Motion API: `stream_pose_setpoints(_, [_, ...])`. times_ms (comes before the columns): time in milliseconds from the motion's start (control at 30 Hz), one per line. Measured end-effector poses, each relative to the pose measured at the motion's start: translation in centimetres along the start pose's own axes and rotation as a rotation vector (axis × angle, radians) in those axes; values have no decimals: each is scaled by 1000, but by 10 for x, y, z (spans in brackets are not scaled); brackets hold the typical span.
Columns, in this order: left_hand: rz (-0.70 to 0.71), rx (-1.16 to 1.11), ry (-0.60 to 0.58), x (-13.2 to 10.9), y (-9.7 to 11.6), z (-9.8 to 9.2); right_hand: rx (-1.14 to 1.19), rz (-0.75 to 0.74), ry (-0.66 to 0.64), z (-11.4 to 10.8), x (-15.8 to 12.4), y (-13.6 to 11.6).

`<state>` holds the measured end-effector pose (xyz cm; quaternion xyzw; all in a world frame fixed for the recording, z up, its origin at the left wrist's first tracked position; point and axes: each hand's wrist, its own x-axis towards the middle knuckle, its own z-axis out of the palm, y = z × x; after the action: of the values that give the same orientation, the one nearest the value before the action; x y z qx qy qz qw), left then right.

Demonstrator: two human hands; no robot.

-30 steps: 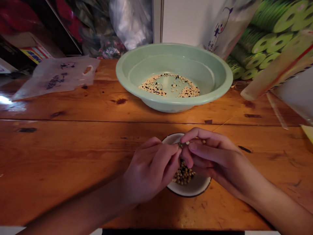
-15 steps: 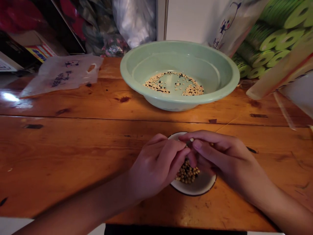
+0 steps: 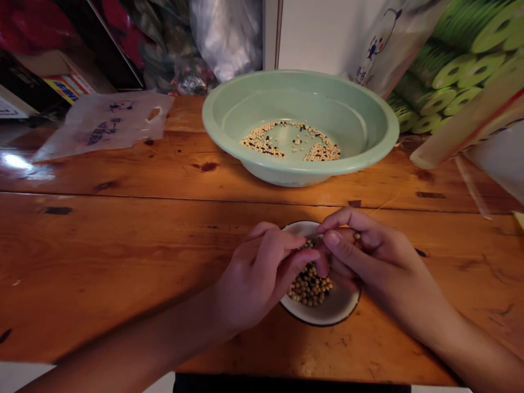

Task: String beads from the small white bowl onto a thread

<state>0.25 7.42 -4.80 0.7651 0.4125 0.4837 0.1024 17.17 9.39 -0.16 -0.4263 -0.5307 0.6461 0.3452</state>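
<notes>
A white bowl with a dark rim [image 3: 333, 316] stands before me, with a heap of small tan and dark beads [image 3: 311, 289] inside. My left hand [image 3: 256, 275] reaches over its left side, thumb and forefinger apart and nothing visible between them. Over the right side my right hand [image 3: 368, 259] is curled, its thumb tip near the forefinger. One small tan bead [image 3: 357, 236] shows in the crook of this hand. Its lower fingers are partly hidden, as is whatever else they hold. The hands are close together, nearly meeting above the bowl.
Behind the bowl stands a large green basin [image 3: 229, 147] with pale and black beads in it. A flat plastic bag [image 3: 118, 120] lies at the left on the wooden table [image 3: 123, 245]. Green spools [image 3: 446, 82] are stacked at the back right. A thin strand [image 3: 385, 204] shows above my right hand.
The pale bead at my right thumb and forefinger tips no longer shows there. My left thumb and forefinger have spread apart. My right forefinger has lifted and bent, uncovering a tan bead more fully.
</notes>
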Motion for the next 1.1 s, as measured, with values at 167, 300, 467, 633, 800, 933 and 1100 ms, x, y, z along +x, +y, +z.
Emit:
stream_pose_setpoints(167, [-9, -47, -12, -1, 0, -1, -121, -114, 69, 2, -1, 1])
stream_pose_setpoints(300, [12, -78, -41, -1, 0, -1, -162, -145, 50, 3, -1, 2])
stream_pose_setpoints(467, [-29, -85, -80, -1, 1, -2, -187, -165, 50, 2, 0, 0])
stream_pose_setpoints(633, [-2, -85, 0, -1, 0, -1, -320, -227, 93, 2, 0, 0])
stream_pose_setpoints(800, [-4, -32, -34, 0, 1, 0, -579, -381, 140, -1, 1, 3])
stream_pose_setpoints(933, [-30, 25, -54, 3, 1, 0, -813, -539, 177, -7, 2, 3])
stream_pose_setpoints(1100, [-16, 26, -95, 7, 0, -1, -953, -622, 104, -12, 2, -2])
